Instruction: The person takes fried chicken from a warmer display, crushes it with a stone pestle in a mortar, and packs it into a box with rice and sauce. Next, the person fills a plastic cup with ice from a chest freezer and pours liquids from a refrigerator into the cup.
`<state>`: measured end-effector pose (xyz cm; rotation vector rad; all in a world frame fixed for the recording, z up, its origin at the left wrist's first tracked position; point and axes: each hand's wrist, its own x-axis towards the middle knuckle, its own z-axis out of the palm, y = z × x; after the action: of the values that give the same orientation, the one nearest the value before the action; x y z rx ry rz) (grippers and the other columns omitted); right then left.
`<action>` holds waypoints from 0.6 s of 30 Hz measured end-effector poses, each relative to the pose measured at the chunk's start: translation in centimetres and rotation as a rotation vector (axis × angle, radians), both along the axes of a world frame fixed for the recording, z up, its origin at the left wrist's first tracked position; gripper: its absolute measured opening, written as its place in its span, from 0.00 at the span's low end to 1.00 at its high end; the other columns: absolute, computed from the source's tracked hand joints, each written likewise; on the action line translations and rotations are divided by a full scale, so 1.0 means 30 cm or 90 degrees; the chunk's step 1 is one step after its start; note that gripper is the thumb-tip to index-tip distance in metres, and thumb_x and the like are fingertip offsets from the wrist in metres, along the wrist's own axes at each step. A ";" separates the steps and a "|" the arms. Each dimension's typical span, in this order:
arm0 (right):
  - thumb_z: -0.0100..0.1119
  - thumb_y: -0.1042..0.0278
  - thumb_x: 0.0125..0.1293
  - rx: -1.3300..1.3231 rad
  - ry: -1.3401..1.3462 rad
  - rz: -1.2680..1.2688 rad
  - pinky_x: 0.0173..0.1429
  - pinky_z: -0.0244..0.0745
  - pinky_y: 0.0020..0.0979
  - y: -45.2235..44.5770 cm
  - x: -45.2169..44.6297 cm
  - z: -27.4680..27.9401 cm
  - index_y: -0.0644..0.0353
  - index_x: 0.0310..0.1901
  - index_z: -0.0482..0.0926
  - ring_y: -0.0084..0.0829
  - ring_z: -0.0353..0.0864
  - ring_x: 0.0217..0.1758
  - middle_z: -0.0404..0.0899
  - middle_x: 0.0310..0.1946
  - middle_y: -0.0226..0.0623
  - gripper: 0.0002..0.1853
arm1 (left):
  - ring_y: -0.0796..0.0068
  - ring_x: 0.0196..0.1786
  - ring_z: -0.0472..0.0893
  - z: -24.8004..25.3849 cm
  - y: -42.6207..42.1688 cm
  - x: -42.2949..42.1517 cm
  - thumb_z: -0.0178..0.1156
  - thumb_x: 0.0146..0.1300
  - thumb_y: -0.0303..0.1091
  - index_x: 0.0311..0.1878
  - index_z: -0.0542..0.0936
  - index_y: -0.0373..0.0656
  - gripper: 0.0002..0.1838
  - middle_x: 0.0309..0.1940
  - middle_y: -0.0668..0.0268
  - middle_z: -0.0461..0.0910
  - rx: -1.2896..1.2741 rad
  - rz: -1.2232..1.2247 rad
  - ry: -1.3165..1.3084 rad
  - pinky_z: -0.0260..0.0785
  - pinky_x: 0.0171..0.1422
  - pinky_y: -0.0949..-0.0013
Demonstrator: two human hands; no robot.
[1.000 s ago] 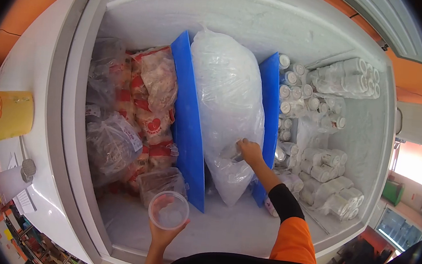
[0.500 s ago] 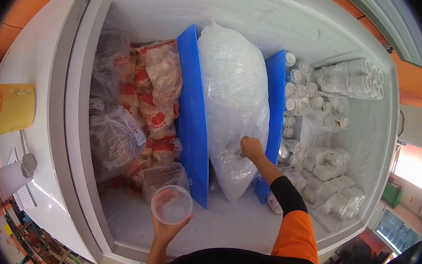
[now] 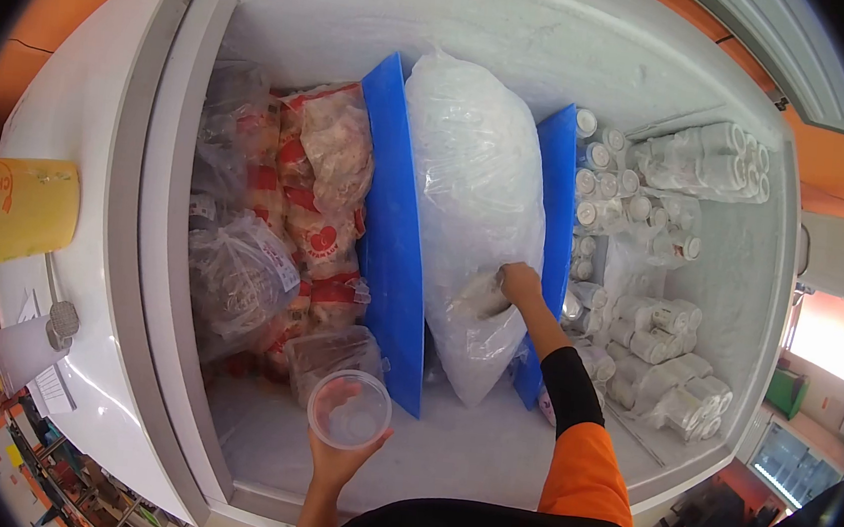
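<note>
Left grip (image 3: 337,460) is wrapped around a clear plastic tub (image 3: 350,413), open side up. Right grip (image 3: 519,283) is at the lower part of that big white bag (image 3: 475,178) between blue dividers (image 3: 392,231), fingers curled, can't tell if they're clutching anything.

Left: your left hand (image 3: 335,460) is held close to your body, thumb and fingers parted in a rounded grip, the thumb pointing inward; the bare left forearm (image 3: 315,517) rises steeply behind it. Right: your right arm, in a black-and-orange sleeve (image 3: 574,392), reaches farther forward and slants inward, the bare wrist leading to your right hand (image 3: 521,284), back uppermost and fingers curled.
</note>
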<state>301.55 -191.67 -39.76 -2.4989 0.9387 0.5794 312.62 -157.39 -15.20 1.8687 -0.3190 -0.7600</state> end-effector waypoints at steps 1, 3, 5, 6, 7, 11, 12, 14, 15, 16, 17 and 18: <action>0.52 0.69 0.58 -0.031 0.015 -0.046 0.43 0.78 0.46 -0.006 0.010 0.006 0.55 0.41 0.82 0.51 0.82 0.38 0.82 0.33 0.50 0.11 | 0.65 0.59 0.73 -0.001 0.000 0.000 0.80 0.39 0.34 0.64 0.63 0.39 0.48 0.53 0.59 0.72 -0.003 0.004 0.002 0.64 0.63 0.60; 0.51 0.69 0.58 -0.092 0.052 -0.137 0.43 0.78 0.45 -0.007 0.026 0.036 0.55 0.43 0.81 0.51 0.82 0.38 0.82 0.34 0.49 0.13 | 0.65 0.59 0.73 -0.002 0.004 -0.001 0.80 0.39 0.34 0.64 0.63 0.39 0.48 0.53 0.59 0.72 -0.006 0.008 0.008 0.64 0.63 0.60; 0.51 0.71 0.60 -0.131 -0.018 -0.182 0.39 0.78 0.45 0.050 -0.002 0.006 0.55 0.48 0.78 0.50 0.83 0.35 0.81 0.34 0.49 0.14 | 0.65 0.59 0.73 -0.007 0.002 -0.004 0.80 0.39 0.34 0.64 0.63 0.39 0.48 0.54 0.59 0.72 -0.010 0.011 0.013 0.64 0.63 0.60; 0.50 0.72 0.61 -0.152 -0.055 -0.203 0.38 0.79 0.44 0.081 -0.013 0.006 0.55 0.50 0.76 0.49 0.83 0.33 0.81 0.34 0.49 0.16 | 0.65 0.59 0.73 -0.006 0.000 -0.005 0.80 0.39 0.34 0.64 0.63 0.39 0.48 0.54 0.59 0.72 -0.004 0.006 0.016 0.64 0.63 0.60; 0.50 0.72 0.61 -0.153 -0.072 -0.201 0.37 0.78 0.45 0.117 -0.028 0.009 0.55 0.52 0.74 0.49 0.83 0.33 0.80 0.34 0.48 0.17 | 0.65 0.59 0.73 -0.005 -0.002 -0.005 0.80 0.39 0.34 0.64 0.62 0.39 0.48 0.54 0.59 0.72 0.001 0.002 0.020 0.64 0.63 0.60; 0.51 0.74 0.59 -0.150 -0.130 -0.165 0.33 0.77 0.46 0.141 -0.064 0.075 0.53 0.56 0.69 0.48 0.83 0.31 0.80 0.31 0.45 0.21 | 0.64 0.58 0.73 -0.008 -0.007 -0.010 0.80 0.39 0.34 0.64 0.62 0.39 0.48 0.53 0.59 0.72 -0.003 0.003 0.018 0.64 0.64 0.60; 0.51 0.74 0.59 -0.163 -0.123 -0.177 0.33 0.77 0.46 0.127 -0.074 0.100 0.53 0.56 0.69 0.49 0.82 0.32 0.80 0.31 0.45 0.21 | 0.64 0.58 0.73 -0.007 -0.004 -0.011 0.80 0.39 0.34 0.64 0.62 0.39 0.48 0.53 0.59 0.72 -0.002 0.009 0.023 0.64 0.64 0.60; 0.50 0.75 0.59 -0.183 -0.093 -0.241 0.34 0.76 0.47 0.108 -0.064 0.156 0.52 0.55 0.72 0.51 0.82 0.33 0.81 0.30 0.47 0.20 | 0.64 0.58 0.73 -0.009 -0.004 -0.010 0.80 0.39 0.34 0.64 0.62 0.39 0.48 0.53 0.59 0.72 -0.004 0.019 0.033 0.64 0.64 0.61; 0.50 0.75 0.60 -0.170 -0.088 -0.258 0.34 0.76 0.47 0.109 -0.058 0.151 0.53 0.55 0.72 0.51 0.82 0.32 0.81 0.30 0.47 0.20 | 0.64 0.58 0.73 -0.009 -0.008 -0.009 0.80 0.39 0.34 0.64 0.62 0.39 0.48 0.53 0.59 0.72 -0.006 0.016 0.036 0.64 0.64 0.60; 0.50 0.75 0.60 -0.157 -0.084 -0.275 0.34 0.76 0.48 0.115 -0.051 0.145 0.53 0.55 0.72 0.51 0.82 0.32 0.81 0.30 0.48 0.20 | 0.65 0.58 0.73 -0.005 -0.013 -0.009 0.80 0.39 0.33 0.64 0.62 0.39 0.48 0.53 0.59 0.72 -0.008 0.013 0.038 0.64 0.64 0.60; 0.50 0.75 0.60 -0.145 -0.079 -0.292 0.34 0.76 0.48 0.129 -0.044 0.137 0.53 0.54 0.72 0.52 0.82 0.32 0.81 0.30 0.49 0.19 | 0.65 0.58 0.73 -0.002 -0.016 -0.011 0.79 0.39 0.33 0.64 0.62 0.39 0.48 0.53 0.59 0.72 -0.009 0.010 0.041 0.64 0.64 0.60; 0.50 0.74 0.60 -0.140 -0.092 -0.276 0.34 0.76 0.48 0.171 -0.039 0.096 0.53 0.54 0.72 0.52 0.82 0.32 0.81 0.30 0.50 0.19 | 0.65 0.59 0.73 0.000 -0.016 -0.017 0.79 0.39 0.33 0.64 0.63 0.39 0.48 0.53 0.59 0.73 -0.008 0.000 0.044 0.64 0.64 0.60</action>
<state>300.37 -186.53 -36.88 -2.3665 1.4952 0.1618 312.12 -157.89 -15.19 1.8255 -0.2787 -0.8184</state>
